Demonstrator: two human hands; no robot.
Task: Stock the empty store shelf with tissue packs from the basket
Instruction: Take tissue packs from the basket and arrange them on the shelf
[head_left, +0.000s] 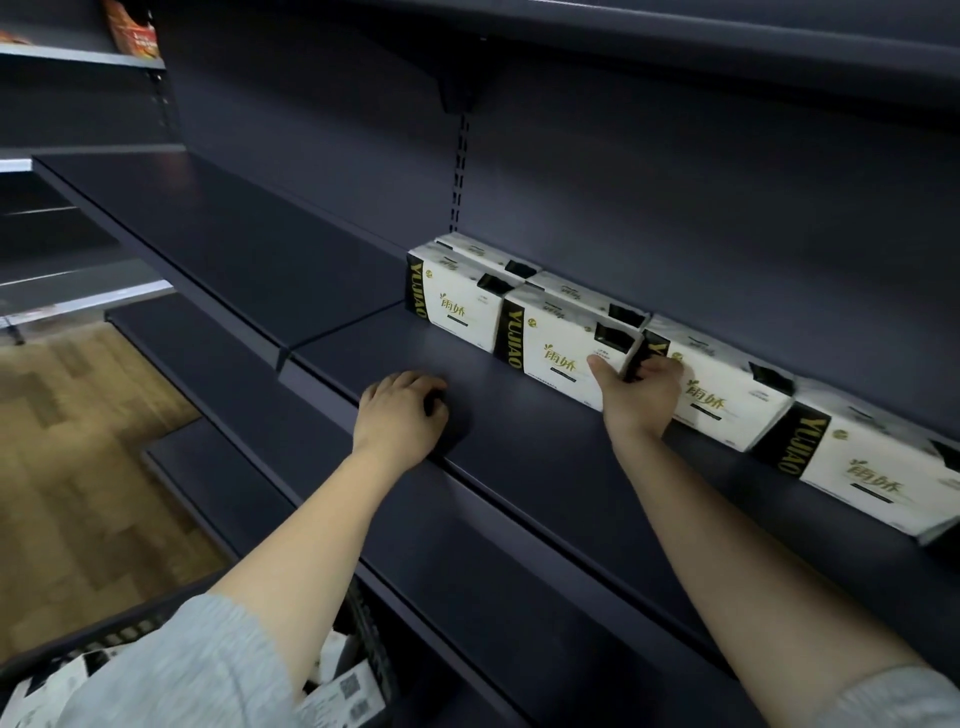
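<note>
A row of white tissue packs with black ends and gold lettering stands along the back of the dark shelf (467, 457). My right hand (641, 395) grips the right edge of the second pack from the left (558, 353), thumb on its front face, fingers between it and the neighbouring pack (727, 400). The leftmost pack (457, 304) stands beside it, and another pack (872, 478) sits at the far right. My left hand (402, 418) rests curled on the shelf's front part, holding nothing. The black basket (119, 631) at the bottom left holds more packs, partly hidden by my left sleeve.
The shelf section to the left (218, 244) is bare. Another dark shelf (675, 31) hangs overhead, and lower shelves step out below. An orange packet (132, 28) stands on a shelf at the top left. Wood-pattern floor (78, 467) lies to the left.
</note>
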